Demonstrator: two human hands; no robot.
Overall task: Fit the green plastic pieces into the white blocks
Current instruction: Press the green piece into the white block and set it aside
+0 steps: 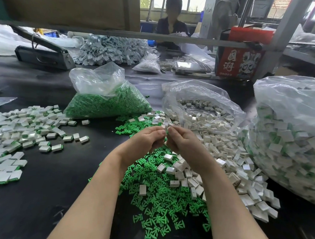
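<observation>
My left hand (148,138) and my right hand (181,141) meet fingertip to fingertip above the table, pinching a small white block with a green piece (166,132) between them; the fingers hide most of it. Below my wrists lies a loose heap of green plastic pieces (160,197) mixed with empty white blocks (222,156). Fitted blocks with green edges (22,131) are spread on the left.
A clear bag of green pieces (107,102) stands behind the heap. An open bag of white blocks (204,110) sits to its right, and a big bag of fitted blocks (293,139) fills the far right. A person sits across the black table (60,178). A red box (238,63) stands behind.
</observation>
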